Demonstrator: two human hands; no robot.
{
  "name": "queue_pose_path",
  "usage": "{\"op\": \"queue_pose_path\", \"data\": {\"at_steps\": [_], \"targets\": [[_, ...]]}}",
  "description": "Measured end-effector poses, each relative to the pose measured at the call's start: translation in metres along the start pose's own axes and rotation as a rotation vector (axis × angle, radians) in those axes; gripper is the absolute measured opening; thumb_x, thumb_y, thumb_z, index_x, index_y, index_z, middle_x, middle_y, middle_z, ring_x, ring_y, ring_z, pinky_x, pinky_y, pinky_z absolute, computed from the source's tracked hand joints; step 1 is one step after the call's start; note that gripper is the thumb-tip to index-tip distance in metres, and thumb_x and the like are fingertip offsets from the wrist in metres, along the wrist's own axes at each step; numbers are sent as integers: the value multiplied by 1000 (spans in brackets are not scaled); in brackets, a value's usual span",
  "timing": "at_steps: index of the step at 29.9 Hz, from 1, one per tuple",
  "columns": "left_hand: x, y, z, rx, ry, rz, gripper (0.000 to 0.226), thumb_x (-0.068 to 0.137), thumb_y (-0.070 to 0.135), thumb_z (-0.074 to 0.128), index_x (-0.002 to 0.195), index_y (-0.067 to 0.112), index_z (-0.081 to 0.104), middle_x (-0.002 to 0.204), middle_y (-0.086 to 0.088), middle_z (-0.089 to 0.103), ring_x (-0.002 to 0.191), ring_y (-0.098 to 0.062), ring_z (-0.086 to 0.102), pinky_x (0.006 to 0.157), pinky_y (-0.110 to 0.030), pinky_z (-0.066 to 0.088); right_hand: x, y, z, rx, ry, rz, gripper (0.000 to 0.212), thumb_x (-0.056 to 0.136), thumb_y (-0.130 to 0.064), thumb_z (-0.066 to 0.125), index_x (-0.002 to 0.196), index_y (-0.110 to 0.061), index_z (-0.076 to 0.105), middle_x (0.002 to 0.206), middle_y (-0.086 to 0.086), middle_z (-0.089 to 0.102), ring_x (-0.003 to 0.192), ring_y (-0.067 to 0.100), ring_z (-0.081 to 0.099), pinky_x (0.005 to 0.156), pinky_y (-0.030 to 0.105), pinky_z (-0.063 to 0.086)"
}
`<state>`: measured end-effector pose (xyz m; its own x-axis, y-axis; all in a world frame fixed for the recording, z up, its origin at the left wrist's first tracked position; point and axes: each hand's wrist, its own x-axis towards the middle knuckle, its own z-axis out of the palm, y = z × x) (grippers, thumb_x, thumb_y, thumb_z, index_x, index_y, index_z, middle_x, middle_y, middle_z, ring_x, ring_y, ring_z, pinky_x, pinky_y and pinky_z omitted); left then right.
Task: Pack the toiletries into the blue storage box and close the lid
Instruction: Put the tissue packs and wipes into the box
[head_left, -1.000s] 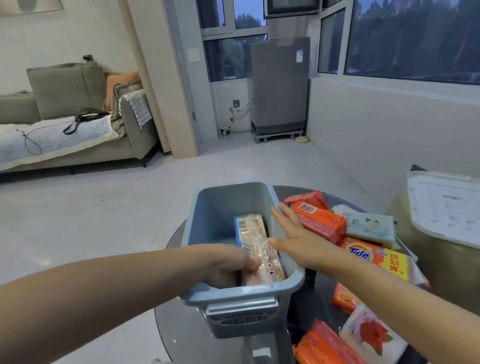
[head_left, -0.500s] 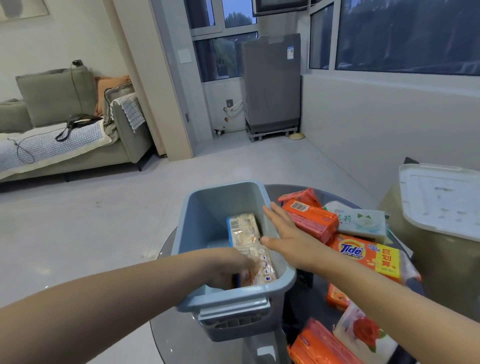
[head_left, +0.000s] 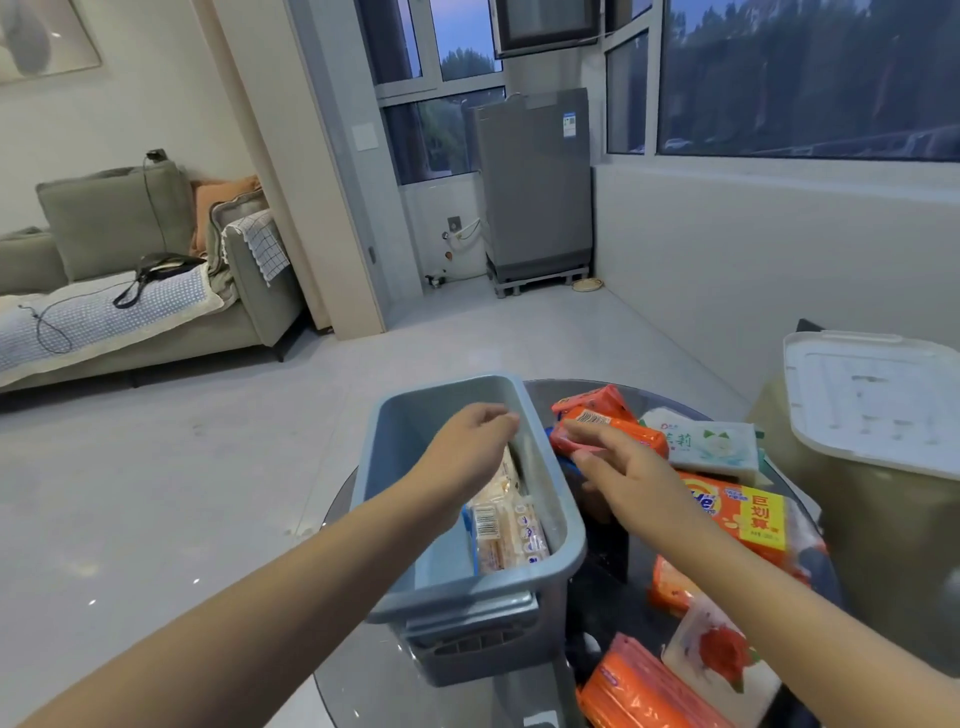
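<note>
The blue storage box (head_left: 567, 525) stands on a round glass table (head_left: 358, 680). A beige soap pack (head_left: 506, 530) leans against the box's right inner wall. My left hand (head_left: 470, 444) hovers over the box with loosely curled fingers and holds nothing. My right hand (head_left: 623, 470) is just right of the box, its fingers and thumb closed around the left end of an orange soap pack (head_left: 631, 434). The white lid (head_left: 872, 400) lies on a beige surface at the far right.
More packs lie right of the box: another orange one (head_left: 592, 397), a white jasmine pack (head_left: 711, 447), an orange Tide pack (head_left: 743, 514), a rose-printed pack (head_left: 722, 654) and an orange pack (head_left: 639, 686) near the front edge. A sofa stands far left.
My left hand let go of the beige pack and rose out of the box. My right hand left the box's rim and closed on the orange pack beside it.
</note>
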<state>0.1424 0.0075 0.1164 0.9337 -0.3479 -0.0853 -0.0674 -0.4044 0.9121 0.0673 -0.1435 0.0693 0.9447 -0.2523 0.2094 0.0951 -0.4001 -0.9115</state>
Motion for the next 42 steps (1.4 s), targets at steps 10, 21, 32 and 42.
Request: {"op": "queue_pose_path", "data": {"at_steps": [10,21,32,42], "targets": [[25,38,77,14,-77,199,22,90,24,53,111,19,60,98,3,64,95,-15,63,88,-33,53,13,31,-66,-165,258,44,23,89,-13,52,97,-27,67,105,-3,68,93,10,59,78,26,45],[99,59,149,339,-238,212,29,93,32,52,108,10,65,78,2,60,73,-17,55,69,-32,50,52,90,-126,-398,317,383,34,90,-31,48,121,-20,59,131,7,57,120,29,49,96,40,41],[158,46,196,719,-469,97,51,96,42,43,129,4,52,132,-19,56,121,-34,54,97,-40,44,49,105,-142,-229,51,480,28,89,-43,50,75,-18,50,71,0,53,63,16,52,59,31,43],[175,32,193,782,-482,2,45,93,43,49,106,3,65,81,-7,63,63,-18,56,50,-21,41,41,108,-142,-151,30,561,28,76,-42,70,82,-19,55,84,0,69,77,15,66,75,35,55]]}}
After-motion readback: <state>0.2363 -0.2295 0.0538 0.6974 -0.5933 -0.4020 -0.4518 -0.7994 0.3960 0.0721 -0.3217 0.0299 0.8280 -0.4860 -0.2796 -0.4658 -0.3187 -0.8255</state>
